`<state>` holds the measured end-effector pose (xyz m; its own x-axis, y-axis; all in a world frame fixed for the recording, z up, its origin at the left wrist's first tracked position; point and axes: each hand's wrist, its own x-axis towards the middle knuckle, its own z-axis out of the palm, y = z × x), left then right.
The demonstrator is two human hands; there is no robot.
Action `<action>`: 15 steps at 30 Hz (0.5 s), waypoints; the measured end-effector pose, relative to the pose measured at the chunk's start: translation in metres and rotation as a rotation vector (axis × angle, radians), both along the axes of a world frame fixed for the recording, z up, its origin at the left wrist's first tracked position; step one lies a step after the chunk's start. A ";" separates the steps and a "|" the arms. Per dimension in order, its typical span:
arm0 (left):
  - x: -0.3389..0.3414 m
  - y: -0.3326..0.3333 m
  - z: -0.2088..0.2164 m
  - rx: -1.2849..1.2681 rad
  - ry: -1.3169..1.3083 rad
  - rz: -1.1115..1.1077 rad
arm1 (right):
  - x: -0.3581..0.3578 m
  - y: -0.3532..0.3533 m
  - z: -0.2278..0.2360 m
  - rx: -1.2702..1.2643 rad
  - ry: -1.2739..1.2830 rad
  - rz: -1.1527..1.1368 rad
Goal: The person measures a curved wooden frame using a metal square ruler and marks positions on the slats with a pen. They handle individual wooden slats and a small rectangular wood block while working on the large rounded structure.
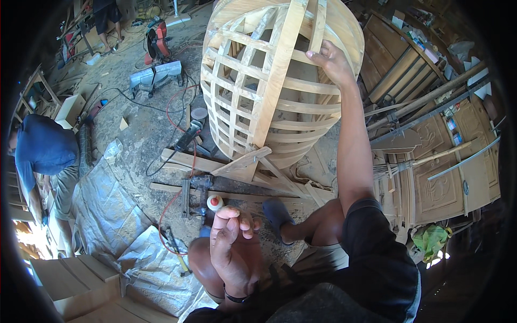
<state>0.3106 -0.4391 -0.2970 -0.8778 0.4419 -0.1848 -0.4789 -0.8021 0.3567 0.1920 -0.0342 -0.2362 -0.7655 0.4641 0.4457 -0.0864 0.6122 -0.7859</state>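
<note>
Wooden frame (pixel 280 70): curved, built of pale slats crossed in a lattice, with a broad rib (pixel 266 116) down the middle. Placed in the upper middle of the view, ahead of the person, above the dusty floor (pixel 142 116).

Right hand (pixel 335 63): stretched forward to the upper right of the wooden frame. Fingers bent and drawn in on the slats, thumb near a crosswise piece; exact grip partly hidden.

Left hand (pixel 234 247): raised at lower middle, well apart from the wooden frame. Fingers curled toward the thumb, only part open; impossible to tell whether anything small is pinched.

Bottle (pixel 215 202): white, red-tipped, just beyond the left fingertips in the view; contact not certain.

Loose boards (pixel 237 167): several, crossed near the frame's lower end.

Angle grinder (pixel 189 134): dark, on the floor left of the frame.

Power saw (pixel 156 48): red, farther back, close to a grey metal machine (pixel 156 76).

Hammer (pixel 182 258): yellow-handled, near a silver sheet (pixel 110 207).

Co-worker (pixel 46 145): blue-shirted, bent over at far left.

Carved panels (pixel 431 161): brown wood, at right.
</note>
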 end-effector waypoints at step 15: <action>-0.001 -0.002 0.000 0.014 0.003 -0.006 | 0.000 0.005 -0.001 -0.002 -0.001 0.067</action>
